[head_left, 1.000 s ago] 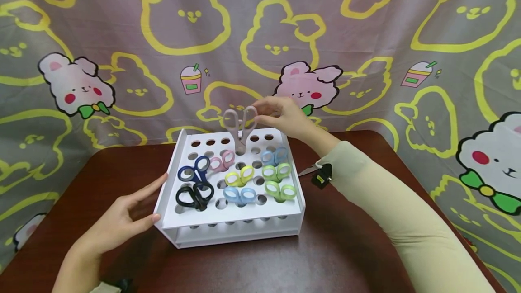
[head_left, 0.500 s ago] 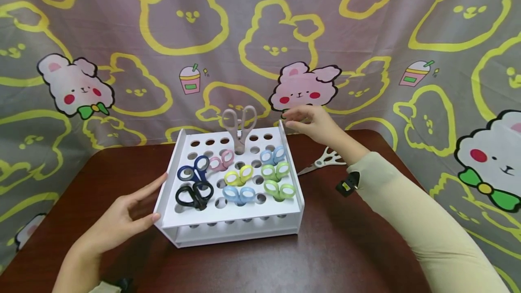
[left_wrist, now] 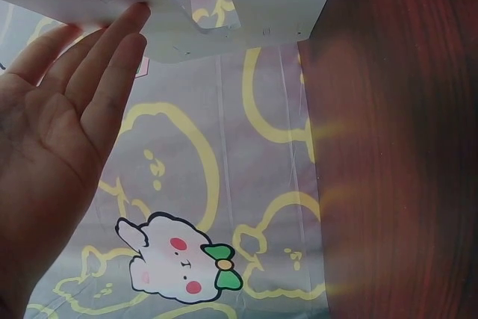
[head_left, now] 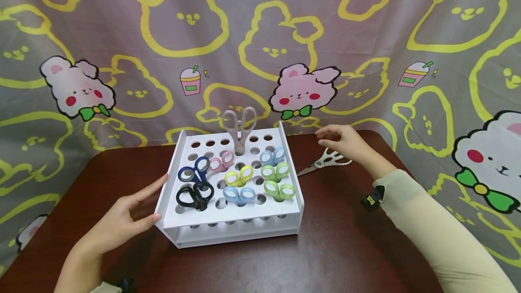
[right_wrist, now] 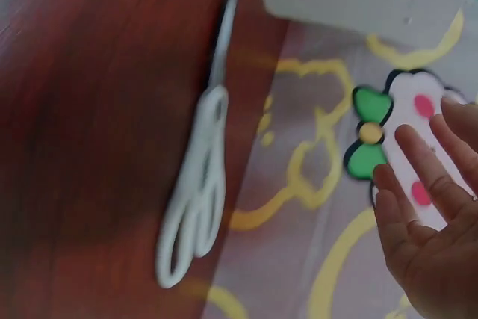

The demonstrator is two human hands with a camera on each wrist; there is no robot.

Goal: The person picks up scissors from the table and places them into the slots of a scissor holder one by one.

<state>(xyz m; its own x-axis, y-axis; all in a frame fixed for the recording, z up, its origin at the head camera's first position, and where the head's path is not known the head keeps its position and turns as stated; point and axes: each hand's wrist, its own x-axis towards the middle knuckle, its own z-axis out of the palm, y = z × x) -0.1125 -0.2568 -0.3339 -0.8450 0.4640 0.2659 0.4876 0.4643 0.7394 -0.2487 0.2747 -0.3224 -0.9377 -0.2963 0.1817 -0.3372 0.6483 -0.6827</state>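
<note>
Hands frame a white perforated rack point(head_left: 234, 214) on a dark wooden counter point(head_left: 260, 261): the left hand point(head_left: 122, 220) rests straight fingers against its left wall, holding nothing. Beyond, the right hand point(head_left: 346, 144) hovers with fingers relaxed and empty just above white scissors point(head_left: 325, 162) lying flat beside the rack; they look light, rigid and smooth, best taken by the handle loops, away from the pointed blades. Behind hangs a bunny-print curtain point(head_left: 366, 35).

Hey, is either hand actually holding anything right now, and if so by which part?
Nothing is held. The left hand rests flat against the white rack; the right hand hovers open above the white scissors.
</note>
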